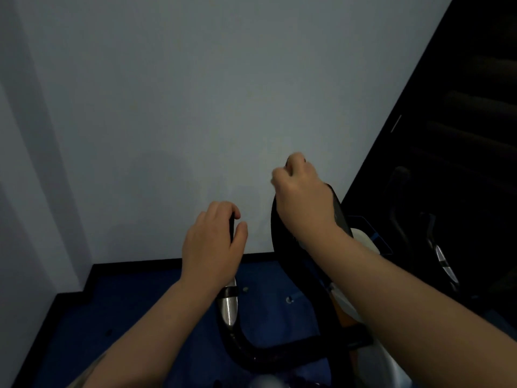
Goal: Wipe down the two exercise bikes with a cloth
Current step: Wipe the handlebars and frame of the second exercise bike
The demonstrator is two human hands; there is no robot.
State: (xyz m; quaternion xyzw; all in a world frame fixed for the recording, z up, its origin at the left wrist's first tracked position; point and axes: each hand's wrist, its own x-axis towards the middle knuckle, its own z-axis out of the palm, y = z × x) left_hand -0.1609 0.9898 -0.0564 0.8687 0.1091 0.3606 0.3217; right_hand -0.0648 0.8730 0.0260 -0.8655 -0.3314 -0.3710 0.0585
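Note:
An exercise bike stands right below me. Its black handlebar (251,348) curves up past a silver sensor grip (228,309). My left hand (212,242) is closed around the top of the left handle. My right hand (302,197) is clenched at the top edge of the black console (340,214); something pale shows at its fingers, too blurred to tell if it is a cloth. The bike's white and orange body (347,306) shows under my right forearm. A second bike (444,261) stands in the dark at the right.
A pale wall (195,107) fills most of the view, close in front. Blue carpet (140,317) with a black skirting board (134,266) lies below. A dark panel or doorway (475,107) runs down the right side.

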